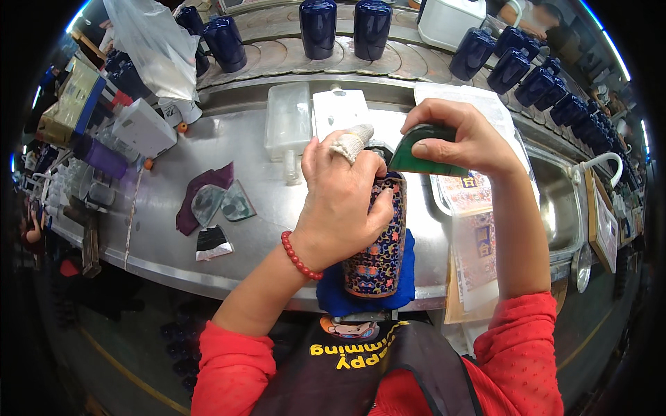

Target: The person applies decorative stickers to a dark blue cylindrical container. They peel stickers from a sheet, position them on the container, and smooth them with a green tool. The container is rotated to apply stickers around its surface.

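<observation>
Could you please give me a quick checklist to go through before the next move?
1. Left hand steadying the patterned bottle at its upper end: ok.
2. Green scraper gripped between the right hand's thumb and fingers: ok.
3. White finger cover worn on the left hand: ok.
4. Blue cloth under the bottle's near end: ok.
5. Scraper clear of the bottle: cannot tell; its tip appears close.
6. Pattern smooth on the bottle's underside: cannot tell; hidden.

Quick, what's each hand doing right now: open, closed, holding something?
Left hand: closed on the upper part of the patterned bottle.
Right hand: closed, holding a flat green piece between thumb and fingers.
</observation>
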Available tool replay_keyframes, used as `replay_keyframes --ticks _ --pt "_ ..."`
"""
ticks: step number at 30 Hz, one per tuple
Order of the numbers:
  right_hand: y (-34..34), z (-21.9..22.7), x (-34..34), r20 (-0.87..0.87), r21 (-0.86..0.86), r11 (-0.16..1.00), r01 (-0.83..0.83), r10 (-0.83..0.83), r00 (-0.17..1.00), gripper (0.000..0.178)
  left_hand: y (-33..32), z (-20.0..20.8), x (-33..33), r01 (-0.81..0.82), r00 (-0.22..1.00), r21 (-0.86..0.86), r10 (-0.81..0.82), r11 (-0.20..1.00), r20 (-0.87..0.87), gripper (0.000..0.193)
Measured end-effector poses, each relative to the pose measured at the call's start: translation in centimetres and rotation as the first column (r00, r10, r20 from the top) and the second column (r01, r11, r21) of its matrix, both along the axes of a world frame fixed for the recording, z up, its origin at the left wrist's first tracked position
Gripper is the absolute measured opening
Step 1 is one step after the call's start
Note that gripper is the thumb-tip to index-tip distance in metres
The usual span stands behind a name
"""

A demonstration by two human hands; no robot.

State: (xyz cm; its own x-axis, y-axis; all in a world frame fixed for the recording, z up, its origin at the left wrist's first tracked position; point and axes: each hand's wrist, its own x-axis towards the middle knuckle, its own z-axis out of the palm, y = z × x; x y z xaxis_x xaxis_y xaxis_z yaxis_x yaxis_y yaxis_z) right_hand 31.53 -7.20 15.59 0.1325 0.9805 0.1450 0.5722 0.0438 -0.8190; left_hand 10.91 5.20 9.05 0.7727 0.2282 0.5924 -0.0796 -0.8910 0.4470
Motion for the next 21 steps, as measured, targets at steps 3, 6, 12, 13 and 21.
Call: replay_keyframes --ticks 3,6,12,13,21 --pt "-1.8 -0.9 -0.7 -0.039 0.014 0.99 0.14 -0.139 0.99 0.031 -0.5 0.2 0.3 -0.055 0.998 0.113 0.055 0.992 -0.001 0.022" --pt "-3.3 -1.7 -1.2 -0.08 0.071 0.969 0.238 -0.232 0.969 0.031 -0.7 0.5 0.6 -0.086 0.996 0.165 0.088 0.983 -0.008 0.017" --pt "-5.0 -2.2 -2.4 -0.231 0.082 0.927 0.366 -0.339 0.912 0.03 -2.1 0.9 0.7 -0.092 0.995 0.14 0.097 0.986 -0.03 0.012" --pt "-5.2 -2.2 -2.7 -0.268 0.063 0.923 0.379 -0.35 0.898 0.029 -2.5 0.9 0.8 -0.095 0.995 0.143 0.099 0.985 -0.026 0.012" --pt "-5.9 -3.0 -4.1 -0.367 0.054 0.91 0.41 -0.364 0.856 0.03 -3.7 1.0 -0.8 0.054 0.995 0.068 -0.048 0.996 -0.085 0.021"
